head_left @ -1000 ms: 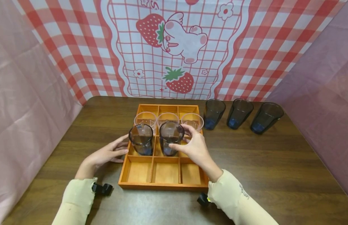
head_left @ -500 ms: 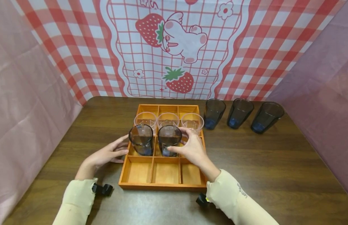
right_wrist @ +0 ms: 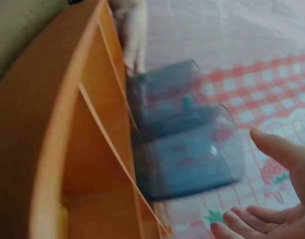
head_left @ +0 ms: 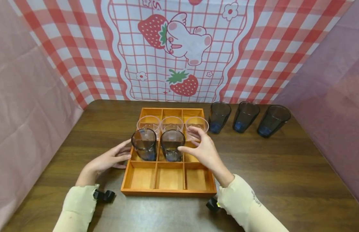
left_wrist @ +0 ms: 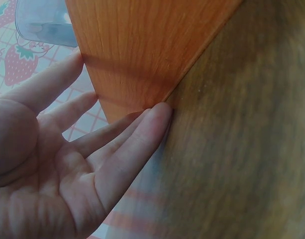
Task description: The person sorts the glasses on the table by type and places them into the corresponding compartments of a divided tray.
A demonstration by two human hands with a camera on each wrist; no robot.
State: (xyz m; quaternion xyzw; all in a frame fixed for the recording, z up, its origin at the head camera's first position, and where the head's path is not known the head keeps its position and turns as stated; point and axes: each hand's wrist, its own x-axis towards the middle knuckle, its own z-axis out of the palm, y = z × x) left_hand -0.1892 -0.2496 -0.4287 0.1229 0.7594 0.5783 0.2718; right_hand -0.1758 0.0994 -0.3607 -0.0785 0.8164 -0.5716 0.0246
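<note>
Resting its fingertips (left_wrist: 159, 115) along the outside wall of the wooden tray (head_left: 168, 192), our left hand (head_left: 110, 159) is relaxed and clamped on nothing, its fingers mostly extended. Our right hand (head_left: 207, 151) hangs over the tray's right side, thumb and fingers spread apart. In the right wrist view we see a gap between that hand and the nearest dark glass (head_left: 171, 151); whether its fingers touch the clear cup behind them, we cannot tell.

That dark glass stands upright in the middle compartment of the row just behind the tray's front one. Beside it, in the left compartment of the same row, stands another dark glass (head_left: 144, 146), near our left fingertips. Three clear cups (head_left: 148, 127) line up behind the pair, also in the tray.

Off to the right, three more dark glasses (head_left: 245, 117) stand apart from one another on the brown table (head_left: 269, 177), near its back edge. Behind us all hangs a red-and-white checked cloth (head_left: 118, 87) printed with strawberries. We wear pale yellow sleeves (head_left: 78, 206).
</note>
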